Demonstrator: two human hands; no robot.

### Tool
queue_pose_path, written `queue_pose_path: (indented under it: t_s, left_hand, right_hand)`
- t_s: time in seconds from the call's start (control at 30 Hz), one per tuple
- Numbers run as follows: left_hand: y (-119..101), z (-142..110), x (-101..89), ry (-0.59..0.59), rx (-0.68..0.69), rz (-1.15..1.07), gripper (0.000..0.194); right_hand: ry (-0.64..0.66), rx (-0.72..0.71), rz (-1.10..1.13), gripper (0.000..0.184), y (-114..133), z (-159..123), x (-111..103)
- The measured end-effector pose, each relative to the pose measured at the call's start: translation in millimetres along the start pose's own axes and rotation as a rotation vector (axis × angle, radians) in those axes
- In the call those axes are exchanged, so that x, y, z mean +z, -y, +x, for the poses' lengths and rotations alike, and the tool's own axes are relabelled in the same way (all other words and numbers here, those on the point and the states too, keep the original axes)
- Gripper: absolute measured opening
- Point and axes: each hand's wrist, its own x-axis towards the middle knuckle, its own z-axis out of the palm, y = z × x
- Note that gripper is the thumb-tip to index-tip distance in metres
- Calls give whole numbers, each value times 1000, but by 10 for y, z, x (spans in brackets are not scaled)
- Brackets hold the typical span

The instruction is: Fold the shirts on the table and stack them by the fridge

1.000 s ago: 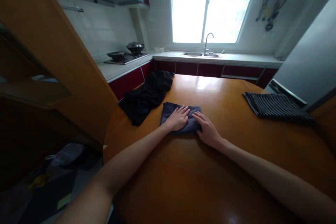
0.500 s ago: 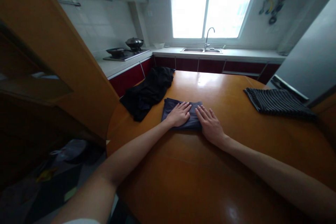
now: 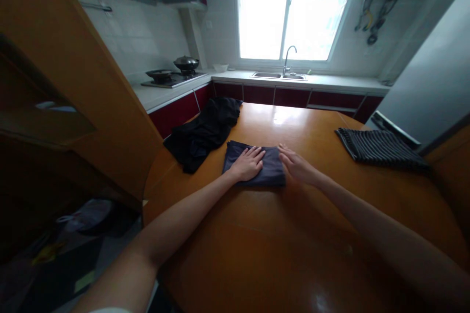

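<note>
1. While looking down at wood table (image 3: 235,244), can see folded cloth (image 3: 273,170), dk. blue-gray, lying flat nr. middle.
2. Atop it, w/ fingers open & spread, palm down: L hand (image 3: 248,164).
3. At its R edge, open, w/ fingers extended & slightly blurred: R hand (image 3: 296,164). Can't tell if touching cloth or just beside.
4. On table's far L side, crumpled: black clothing (image 3: 207,132).
5. On table's R side, laid flat: striped cloth (image 3: 382,147), dk. w/ lighter stripes.
6. In bkgd., beyond table: stove (image 3: 176,79) w/ cookware at L, sink (image 3: 267,75) under bright window (image 3: 262,10).
</note>
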Motion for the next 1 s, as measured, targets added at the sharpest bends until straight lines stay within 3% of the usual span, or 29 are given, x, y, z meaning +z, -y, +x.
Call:
queue_pose_path:
  t_s: [0.07,0.1,0.2,0.3,0.53,0.63,0.83,1.0]
  left_hand:
    - [1,-4,1,-4,-1,2,58]
    - [4,-6,3,-7,-3,6,57]
    - [26,-12,22,-8,-6,24,57]
    - [45,-8,43,2,6,34,59]
    - [38,3,23,-2,3,34,58]
    - [29,4,19,2,2,32,59]
    - [31,-4,18,-6,3,33,57]
    - [393,-45,-36,-81,-149,32,60]
  right_hand:
    - [-180,72,-35,56,59,186,59]
    - [-203,90,-74,57,101,255,129]
    - [-83,131,-163,59,193,360,401]
    - [27,229,-156,62,117,390,551]
    - [-56,426,-140,64,-329,481,222]
    - [-140,407,-152,63,-220,498,188]
    - [-124,113,-245,60,320,307,551]
    - [-75,163,-264,61,421,195,594]
